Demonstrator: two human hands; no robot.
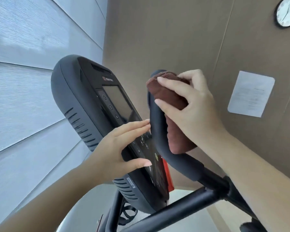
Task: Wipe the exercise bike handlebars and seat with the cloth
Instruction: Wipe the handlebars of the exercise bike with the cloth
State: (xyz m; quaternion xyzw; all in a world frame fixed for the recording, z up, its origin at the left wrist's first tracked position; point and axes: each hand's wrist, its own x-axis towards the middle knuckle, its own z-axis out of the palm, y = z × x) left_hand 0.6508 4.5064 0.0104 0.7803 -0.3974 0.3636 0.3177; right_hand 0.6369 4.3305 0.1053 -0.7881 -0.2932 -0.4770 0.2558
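A black padded handlebar (pixel 159 131) of the exercise bike curves upward in the middle of the view. A reddish-brown cloth (pixel 171 97) is wrapped around its upper end and hangs down its right side. My right hand (pixel 191 104) grips the cloth around the handlebar near its tip. My left hand (pixel 124 148) is open with fingers straight, resting on the edge of the bike's black console (pixel 90 104), fingertips touching the handlebar. The seat is out of view.
The console has a dark screen and several buttons. Black frame tubes (pixel 182 205) cross below. A brown wall behind carries a round clock (pixel 286 12) and a paper notice (pixel 251 93). Grey panelled wall fills the left.
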